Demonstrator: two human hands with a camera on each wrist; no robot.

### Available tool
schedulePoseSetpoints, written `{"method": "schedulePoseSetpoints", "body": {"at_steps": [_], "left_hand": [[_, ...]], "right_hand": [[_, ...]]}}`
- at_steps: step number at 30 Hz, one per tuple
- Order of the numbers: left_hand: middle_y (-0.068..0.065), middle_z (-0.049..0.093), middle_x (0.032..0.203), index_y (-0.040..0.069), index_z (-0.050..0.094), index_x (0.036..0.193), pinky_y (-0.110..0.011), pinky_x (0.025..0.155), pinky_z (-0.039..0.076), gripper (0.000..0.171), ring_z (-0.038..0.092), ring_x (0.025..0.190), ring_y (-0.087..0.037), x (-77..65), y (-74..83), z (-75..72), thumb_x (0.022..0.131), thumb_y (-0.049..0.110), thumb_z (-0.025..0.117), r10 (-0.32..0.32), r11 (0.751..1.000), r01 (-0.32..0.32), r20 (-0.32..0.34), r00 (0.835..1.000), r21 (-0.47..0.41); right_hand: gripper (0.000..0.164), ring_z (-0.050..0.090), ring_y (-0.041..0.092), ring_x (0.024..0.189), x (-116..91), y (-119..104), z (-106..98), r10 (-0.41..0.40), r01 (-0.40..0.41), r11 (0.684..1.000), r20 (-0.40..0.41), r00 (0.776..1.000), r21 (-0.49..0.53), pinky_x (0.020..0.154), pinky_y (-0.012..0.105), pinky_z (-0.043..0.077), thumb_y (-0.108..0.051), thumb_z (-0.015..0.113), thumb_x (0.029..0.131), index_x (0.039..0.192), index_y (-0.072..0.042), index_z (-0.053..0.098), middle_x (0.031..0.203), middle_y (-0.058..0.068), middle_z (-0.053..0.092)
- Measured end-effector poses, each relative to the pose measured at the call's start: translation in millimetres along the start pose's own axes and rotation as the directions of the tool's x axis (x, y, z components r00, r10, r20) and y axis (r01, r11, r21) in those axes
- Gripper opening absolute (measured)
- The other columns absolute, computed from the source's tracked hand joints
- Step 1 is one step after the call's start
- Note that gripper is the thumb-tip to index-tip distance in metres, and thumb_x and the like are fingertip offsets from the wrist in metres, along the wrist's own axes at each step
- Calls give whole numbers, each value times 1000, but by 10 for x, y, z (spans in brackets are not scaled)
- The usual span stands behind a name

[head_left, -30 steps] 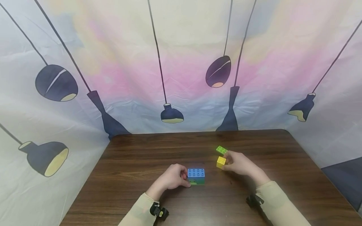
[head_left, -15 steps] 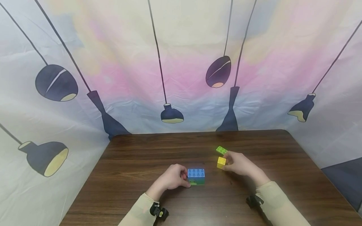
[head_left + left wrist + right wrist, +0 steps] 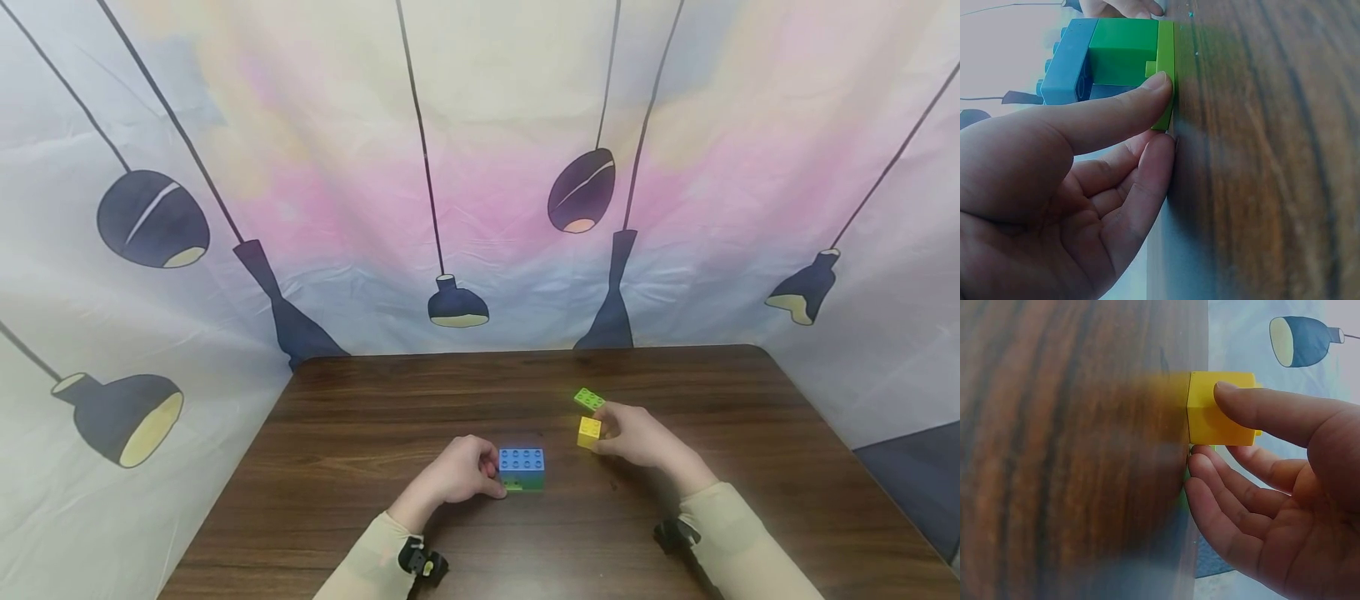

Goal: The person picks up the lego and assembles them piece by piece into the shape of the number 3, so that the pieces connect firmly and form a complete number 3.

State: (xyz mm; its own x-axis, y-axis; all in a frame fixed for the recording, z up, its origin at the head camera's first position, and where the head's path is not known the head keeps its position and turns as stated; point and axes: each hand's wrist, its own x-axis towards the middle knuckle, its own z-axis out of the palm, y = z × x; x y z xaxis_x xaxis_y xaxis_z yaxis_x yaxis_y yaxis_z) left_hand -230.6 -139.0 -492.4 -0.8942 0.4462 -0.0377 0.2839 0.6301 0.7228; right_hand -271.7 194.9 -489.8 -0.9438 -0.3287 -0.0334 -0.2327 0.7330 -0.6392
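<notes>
My left hand (image 3: 463, 471) pinches the left end of a small toy-brick stack between thumb and fingers. The stack has a blue brick (image 3: 521, 460) on top, a green brick (image 3: 1124, 50) under it and a thin light green plate (image 3: 1165, 53) at the bottom, on the table. In the left wrist view the thumb presses the plate's end, where a gap shows below the blue brick. Farther right, my right hand (image 3: 641, 433) holds a square yellow brick (image 3: 1222, 415) at the tabletop, thumb across its side. Some fingertips are hidden behind the bricks.
Just beyond the yellow brick lies a flat lime green brick (image 3: 588, 399), close to the right fingers. Everything stands on a dark wooden table (image 3: 390, 400). A cloth backdrop (image 3: 510, 200) printed with hanging lamps rises behind its far edge.
The yellow brick has turned a little and shifted slightly right and nearer in my right fingers. My left hand and the stack hold still.
</notes>
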Motion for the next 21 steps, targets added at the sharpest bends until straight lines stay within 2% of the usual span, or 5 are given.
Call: {"method": "schedulePoseSetpoints", "body": {"at_steps": [21], "left_hand": [[5, 59, 73, 7, 70, 85, -28, 59, 43, 28, 53, 67, -11, 8, 18, -2, 75, 5, 96, -10, 1000, 10, 5, 1000, -2]], "right_hand": [[45, 68, 20, 93, 5, 7, -9, -26, 26, 1000, 2, 1000, 17, 81, 45, 56, -14, 90, 85, 121, 1, 67, 105, 6, 72]]}}
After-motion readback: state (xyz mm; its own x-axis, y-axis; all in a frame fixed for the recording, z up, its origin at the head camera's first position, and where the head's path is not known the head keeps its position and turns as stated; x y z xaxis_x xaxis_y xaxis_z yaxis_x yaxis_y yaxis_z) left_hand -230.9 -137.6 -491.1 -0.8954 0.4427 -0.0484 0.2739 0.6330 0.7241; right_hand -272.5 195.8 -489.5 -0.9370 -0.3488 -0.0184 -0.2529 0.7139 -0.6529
